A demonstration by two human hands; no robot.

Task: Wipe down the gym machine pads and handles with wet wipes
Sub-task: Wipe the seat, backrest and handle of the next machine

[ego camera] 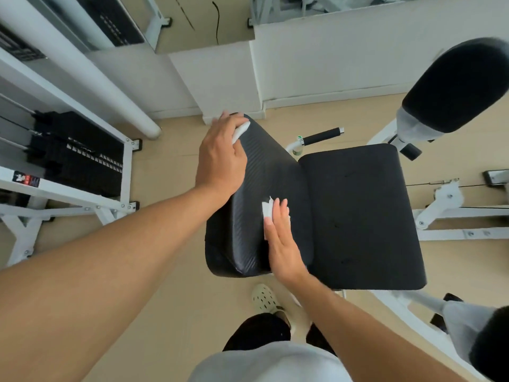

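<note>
Pressing flat against the black textured vinyl back pad [264, 172], the right hand [281, 238] is seen with its fingers [278, 213] held together and extended over a crumpled white wet wipe [266, 209], which is pinned to the pad's face near its lower middle. The left hand [220, 158] is curled over the pad's upper left edge, its fingers closed around a small white object [241, 132] whose nature cannot be told. A flat black seat pad [360, 216] is joined just beside the back pad, and a black foam handle [322, 135] is visible beyond it.
</note>
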